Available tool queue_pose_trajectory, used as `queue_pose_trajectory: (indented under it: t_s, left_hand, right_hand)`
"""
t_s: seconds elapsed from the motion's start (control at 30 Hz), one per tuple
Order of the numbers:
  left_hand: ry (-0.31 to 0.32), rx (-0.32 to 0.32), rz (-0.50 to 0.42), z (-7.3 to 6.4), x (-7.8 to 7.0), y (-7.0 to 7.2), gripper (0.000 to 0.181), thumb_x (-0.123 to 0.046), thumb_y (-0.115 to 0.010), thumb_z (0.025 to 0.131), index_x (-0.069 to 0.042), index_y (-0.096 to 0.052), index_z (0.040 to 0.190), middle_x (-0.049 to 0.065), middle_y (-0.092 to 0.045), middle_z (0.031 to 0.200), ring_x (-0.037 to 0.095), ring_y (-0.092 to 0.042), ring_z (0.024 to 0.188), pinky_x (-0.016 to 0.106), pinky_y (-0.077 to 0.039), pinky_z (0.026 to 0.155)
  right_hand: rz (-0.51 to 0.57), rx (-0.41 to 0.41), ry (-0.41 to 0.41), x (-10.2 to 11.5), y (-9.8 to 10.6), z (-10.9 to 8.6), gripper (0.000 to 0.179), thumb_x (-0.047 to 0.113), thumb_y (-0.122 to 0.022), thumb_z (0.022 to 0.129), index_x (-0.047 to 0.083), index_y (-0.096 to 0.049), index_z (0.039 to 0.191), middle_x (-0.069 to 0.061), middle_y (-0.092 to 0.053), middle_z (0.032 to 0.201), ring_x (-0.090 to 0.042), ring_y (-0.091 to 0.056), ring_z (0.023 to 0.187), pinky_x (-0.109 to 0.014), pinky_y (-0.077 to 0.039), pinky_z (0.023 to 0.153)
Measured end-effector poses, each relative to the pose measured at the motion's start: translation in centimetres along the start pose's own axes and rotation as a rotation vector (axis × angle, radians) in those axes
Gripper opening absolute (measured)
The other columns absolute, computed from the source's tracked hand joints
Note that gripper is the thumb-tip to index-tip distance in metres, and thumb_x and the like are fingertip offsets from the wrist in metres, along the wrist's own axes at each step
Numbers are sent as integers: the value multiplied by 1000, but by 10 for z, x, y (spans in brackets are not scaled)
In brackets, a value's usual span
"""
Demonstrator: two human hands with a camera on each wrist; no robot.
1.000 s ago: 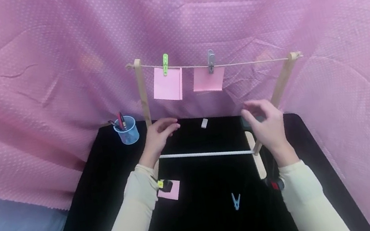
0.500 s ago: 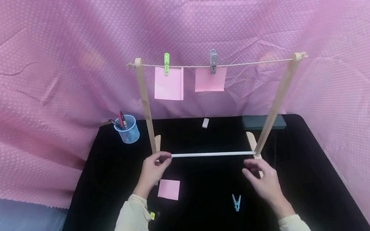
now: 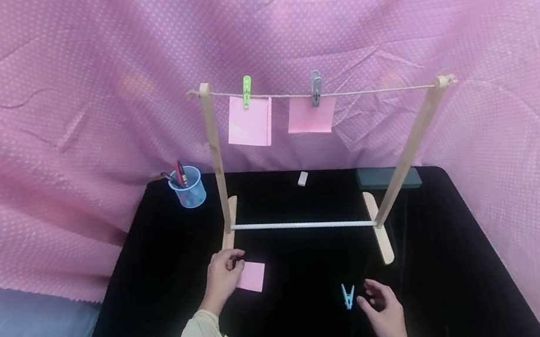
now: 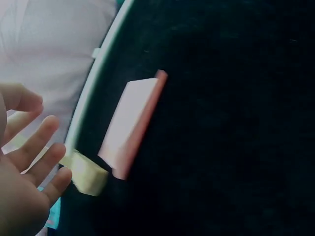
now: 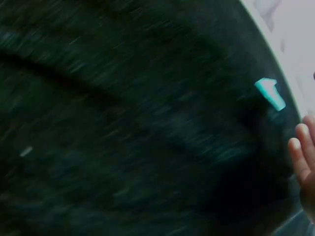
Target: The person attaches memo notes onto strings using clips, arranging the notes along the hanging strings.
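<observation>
My left hand (image 3: 223,279) is beside a pink sticky note (image 3: 252,277) on the black tabletop and overlaps its left edge in the head view. In the left wrist view, that hand's loosely bent fingers (image 4: 47,162) hold nothing, and the note (image 4: 129,123) shows a raised strip along one side. Just right of a light-blue clothespin (image 3: 348,296) comes my right hand (image 3: 387,316), fingers relaxed, with nothing in them. The right wrist view has the clothespin (image 5: 270,93) a little beyond the fingertips.
A wooden stand (image 3: 217,159) carries a string (image 3: 369,91) with two pink notes, one under a green clothespin (image 3: 247,92), one under a grey clothespin (image 3: 316,89). Behind are a blue pen cup (image 3: 191,196), a white block (image 3: 302,178) and a dark case (image 3: 388,178).
Both hands have come down and back from near the stand's posts, the left to the loose note, the right to the blue clothespin. The hanging notes stay on the string.
</observation>
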State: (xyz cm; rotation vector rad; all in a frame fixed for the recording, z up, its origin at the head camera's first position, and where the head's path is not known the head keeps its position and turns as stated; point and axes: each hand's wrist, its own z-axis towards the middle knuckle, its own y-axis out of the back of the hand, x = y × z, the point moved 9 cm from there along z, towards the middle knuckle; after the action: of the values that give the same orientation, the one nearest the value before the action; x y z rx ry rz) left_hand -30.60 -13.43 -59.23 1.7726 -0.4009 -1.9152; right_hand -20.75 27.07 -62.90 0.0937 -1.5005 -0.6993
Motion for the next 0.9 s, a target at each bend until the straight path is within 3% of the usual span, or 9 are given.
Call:
queue_pose_trajectory:
  t_s: [0.17,0.47,0.63,0.9]
  left_hand:
    - [3,-33,34,-10,17,-8,15,-3,-72,88,-8,-75,103,11,-70,98,28,-56,93,37,-44,81]
    - [-4,-92,37,-24,32,-14,15,-2,-74,85,-5,-75,99,11,-70,96,29,-57,95,45,-41,88]
    - [14,-171,-6,-30,41,-13,14,-1,-76,84,-5,-75,97,13,-71,101,31,-57,97,47,-39,91]
    - [-58,-300,6,-40,43,-14,13,-1,-80,81,-6,-75,92,10,-71,96,27,-57,91,40,-38,85]
  right_hand:
    - [-68,-35,-7,-19,0,-6,42,-1,-79,80,5,-67,120,-10,-71,112,0,-58,93,-11,-47,77]
    - [-149,-82,106,-11,-3,-10,41,0,-84,75,6,-69,113,-5,-70,105,-10,-57,91,-11,-41,78]
    - [-181,-72,60,-12,-6,-8,38,6,-84,79,9,-70,114,-2,-70,105,-12,-58,91,-13,-42,78]
    - [-193,-82,-16,-19,-7,-7,32,10,-82,81,10,-72,111,-1,-71,101,-6,-55,86,-14,-42,75]
